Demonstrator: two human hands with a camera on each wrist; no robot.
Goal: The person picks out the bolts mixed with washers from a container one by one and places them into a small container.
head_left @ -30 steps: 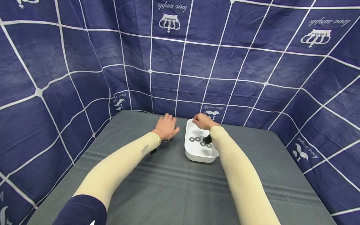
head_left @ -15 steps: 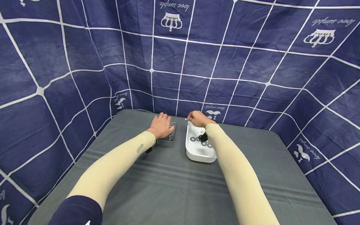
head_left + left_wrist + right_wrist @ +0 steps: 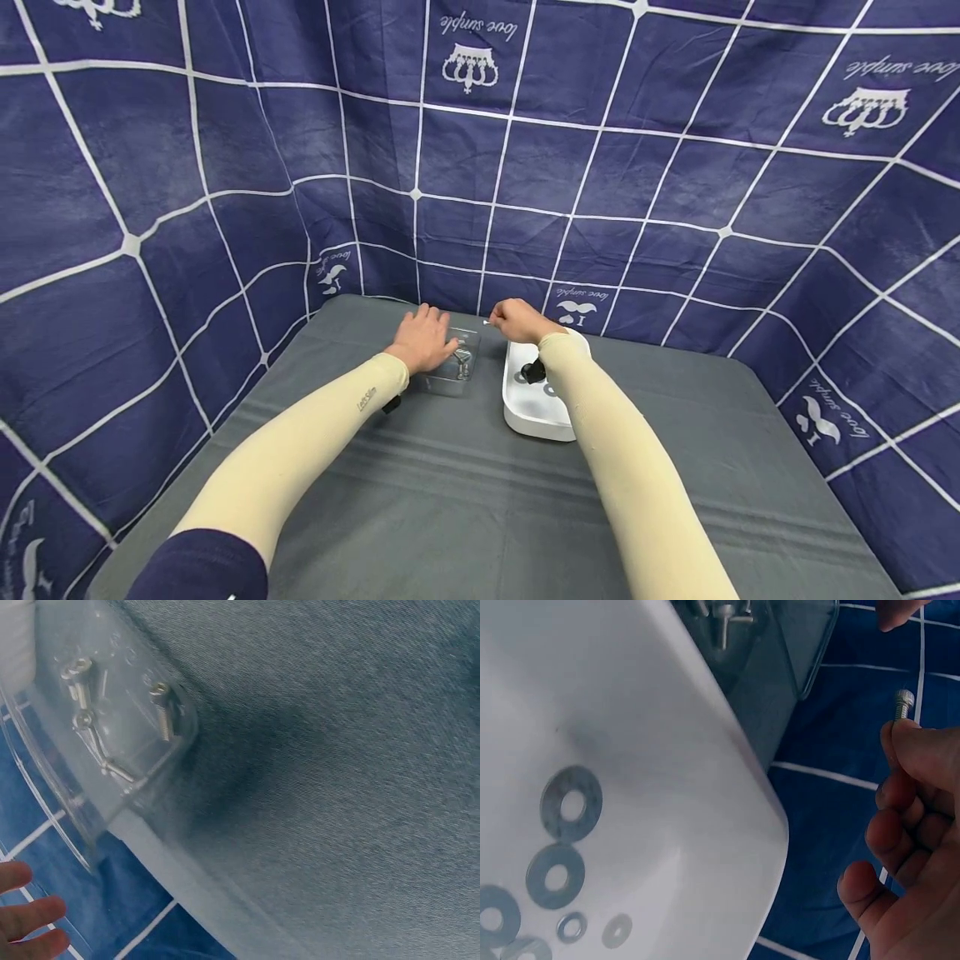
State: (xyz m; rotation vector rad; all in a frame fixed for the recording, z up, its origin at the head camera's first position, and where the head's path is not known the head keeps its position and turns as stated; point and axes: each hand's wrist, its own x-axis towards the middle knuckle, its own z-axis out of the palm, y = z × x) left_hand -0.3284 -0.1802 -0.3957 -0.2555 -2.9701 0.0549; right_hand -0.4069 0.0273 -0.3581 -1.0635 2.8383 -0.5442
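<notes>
Pinched between the thumb and index finger of my right hand (image 3: 521, 321) is a small metal socket-head screw (image 3: 904, 703), its ribbed head pointing away from the fingertips. That hand is beyond the far left corner of a white tray (image 3: 538, 427). My left hand (image 3: 422, 340), fingers extended, is over the left side of a clear plastic box (image 3: 448, 387); whether it touches the box cannot be told. Several similar screws (image 3: 162, 712) lie inside the box. In the left wrist view only some fingertips (image 3: 34, 919) show.
Flat grey washers (image 3: 571, 804) of different sizes lie in the white tray, partly hidden by the right forearm in the head view. Both containers stand on a grey cloth-covered table (image 3: 450, 500). A blue checked curtain (image 3: 525, 167) rises behind it.
My right hand has moved left from above the tray's far end towards the clear box, carrying the screw. My left hand has shifted left, uncovering more of the box.
</notes>
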